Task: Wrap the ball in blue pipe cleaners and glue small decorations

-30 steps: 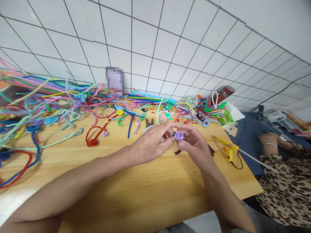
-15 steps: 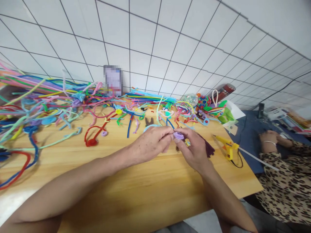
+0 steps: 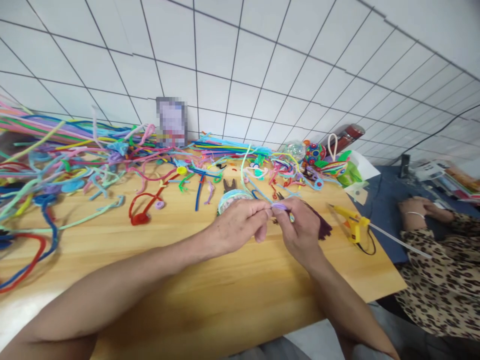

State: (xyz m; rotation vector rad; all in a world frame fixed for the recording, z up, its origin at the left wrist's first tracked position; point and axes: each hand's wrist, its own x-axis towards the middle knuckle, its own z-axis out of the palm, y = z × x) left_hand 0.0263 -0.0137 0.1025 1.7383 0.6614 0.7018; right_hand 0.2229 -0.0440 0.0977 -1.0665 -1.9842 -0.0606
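Observation:
Between my two hands is a small coiled purple pipe cleaner (image 3: 279, 205), mostly covered by fingers. My right hand (image 3: 298, 223) pinches it between thumb and forefinger. The fingertips of my left hand (image 3: 243, 219) are closed at its left edge, where the strand's end seems to be; the exact grip is hidden. Just behind my left hand lies a round light-blue and green coiled piece (image 3: 231, 197), partly covered. Dark-handled pliers (image 3: 229, 185) show beyond it. Beside my right hand rests a dark maroon bundle (image 3: 321, 225).
Colourful pipe cleaners (image 3: 86, 160) heap along the wall and the table's left side. A red coiled piece (image 3: 141, 217) lies left of my hands. A yellow glue gun (image 3: 351, 223) sits near the right edge. A co-worker's hands (image 3: 416, 207) rest on the blue table beyond.
The purple coil has turned from showing its flat face to nearly edge-on, more hidden by my fingers. More of the light-blue coiled piece shows behind my left hand.

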